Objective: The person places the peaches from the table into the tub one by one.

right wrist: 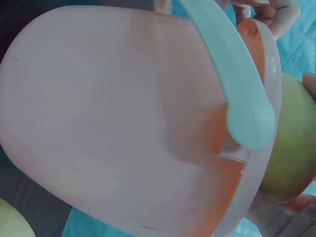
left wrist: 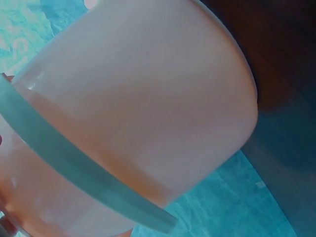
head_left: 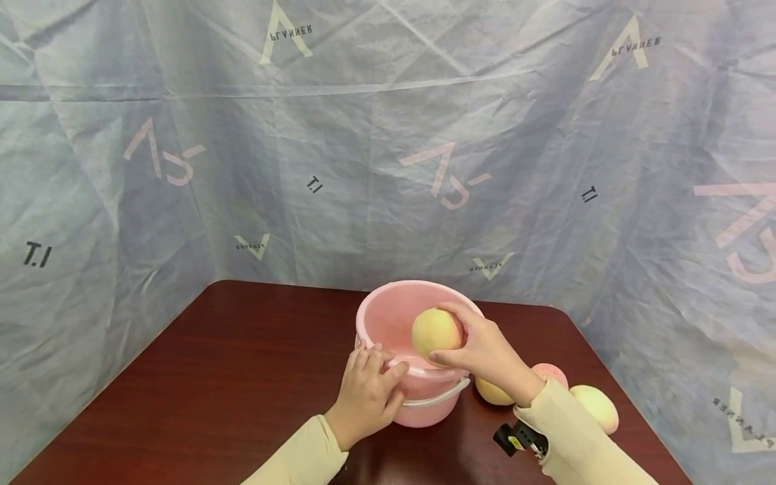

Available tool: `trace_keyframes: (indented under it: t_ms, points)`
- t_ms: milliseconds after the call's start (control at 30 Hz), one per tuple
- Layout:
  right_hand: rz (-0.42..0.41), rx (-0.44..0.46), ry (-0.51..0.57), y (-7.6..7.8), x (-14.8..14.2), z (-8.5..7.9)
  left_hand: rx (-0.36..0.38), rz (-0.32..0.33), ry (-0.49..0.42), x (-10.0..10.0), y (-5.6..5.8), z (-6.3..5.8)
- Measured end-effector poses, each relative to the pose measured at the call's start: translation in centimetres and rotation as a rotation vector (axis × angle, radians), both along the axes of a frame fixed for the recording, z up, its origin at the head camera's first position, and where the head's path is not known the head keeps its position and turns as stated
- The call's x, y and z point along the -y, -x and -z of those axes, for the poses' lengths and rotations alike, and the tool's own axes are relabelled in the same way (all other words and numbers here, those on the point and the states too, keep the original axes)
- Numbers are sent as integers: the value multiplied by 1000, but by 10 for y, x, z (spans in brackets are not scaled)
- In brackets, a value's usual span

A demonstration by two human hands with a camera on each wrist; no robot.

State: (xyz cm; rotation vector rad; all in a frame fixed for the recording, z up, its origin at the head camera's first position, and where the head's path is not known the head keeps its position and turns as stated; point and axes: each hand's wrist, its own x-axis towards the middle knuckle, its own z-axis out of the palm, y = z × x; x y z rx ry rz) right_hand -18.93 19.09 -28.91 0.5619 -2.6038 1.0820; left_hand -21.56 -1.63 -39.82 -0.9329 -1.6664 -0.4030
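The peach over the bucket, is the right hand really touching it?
Touching. The head view shows the right hand gripping the peach, with its thumb and fingers against it.

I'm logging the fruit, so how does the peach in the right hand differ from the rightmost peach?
The held peach is in the right hand at the mouth of the bucket, while the rightmost peach rests on the table. The held peach looks deeper yellow; the rightmost peach is paler, partly hidden by the right sleeve. Both are rounded with some pink.
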Motion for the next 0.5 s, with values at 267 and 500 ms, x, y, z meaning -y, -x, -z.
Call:
trace_keyframes:
  t_ms: [267,500]
  points:
    - [18,8,-7,0,2,1,6,-3,-7,0,0,1]
    - [38,9,-8,1,-1,3,2,0,-2,1,1,0]
